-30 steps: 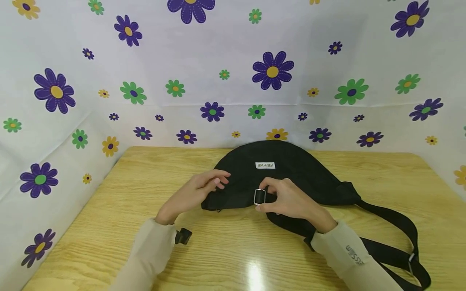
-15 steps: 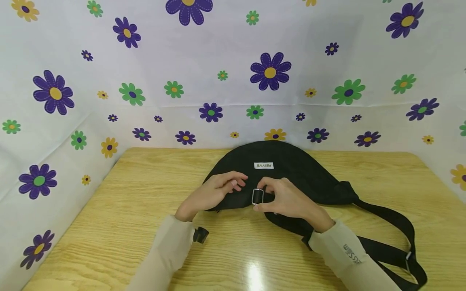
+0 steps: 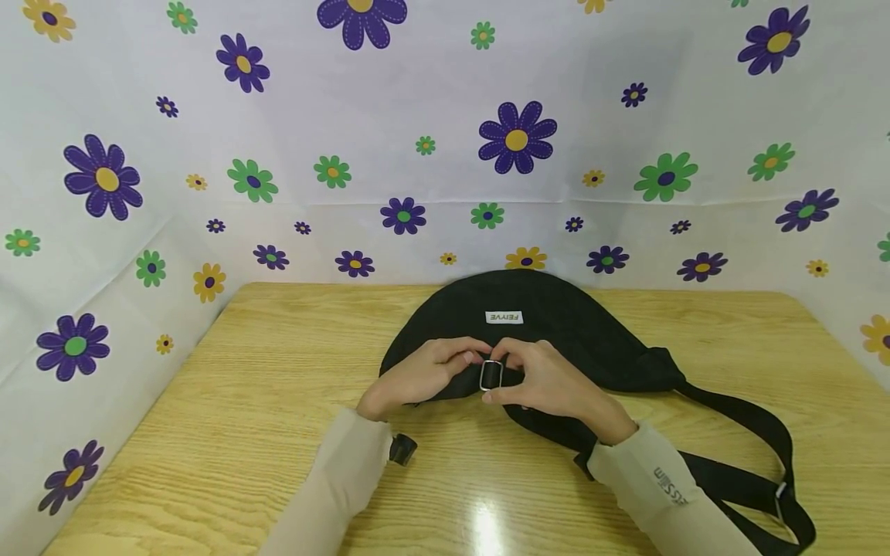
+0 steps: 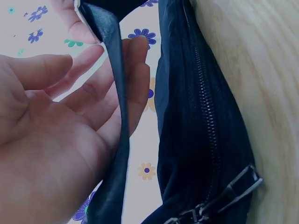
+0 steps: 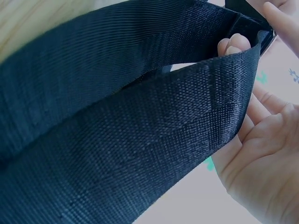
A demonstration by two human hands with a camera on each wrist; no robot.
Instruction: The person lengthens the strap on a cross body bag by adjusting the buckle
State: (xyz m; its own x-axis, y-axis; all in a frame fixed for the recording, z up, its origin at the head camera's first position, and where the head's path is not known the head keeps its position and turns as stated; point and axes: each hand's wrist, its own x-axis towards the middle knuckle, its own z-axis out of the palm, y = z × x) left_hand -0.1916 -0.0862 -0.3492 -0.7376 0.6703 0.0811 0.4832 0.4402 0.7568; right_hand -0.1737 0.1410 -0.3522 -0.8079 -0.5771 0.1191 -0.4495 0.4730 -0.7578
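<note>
Right hand (image 3: 552,382): pinching, thumb on the near side and fingers on the far side of a metal buckle (image 3: 482,377), black webbing threaded through its frame. Right wrist view: fingertips show inside a loop of the webbing, palm beyond its fold.

Left hand (image 3: 424,373): released, fingers loosely bent, thumb apart from them. Fingertips just left of the buckle, close to the right hand's; contact with the metal cannot be told. Left wrist view: a length of strap (image 4: 120,79) crosses in front of the fingers, not grasped. Whether it touches them, unclear.

Black bag (image 3: 556,332): on the surface (image 3: 208,401), far side, centre to right, curved edge away from the person. White label (image 3: 504,317) on its face reads upside down. Hands at its near edge, left of centre. Zipper (image 4: 205,102) along one side, metal pull (image 4: 240,186) toward the bottom of the left wrist view.

From the bag's right end, strap runs right and near, bending back around a second metal slider (image 3: 780,502).

Light sleeves on both arms; lettering on the right sleeve (image 3: 653,479). Flowered cloth (image 3: 431,77) stands behind the surface.
</note>
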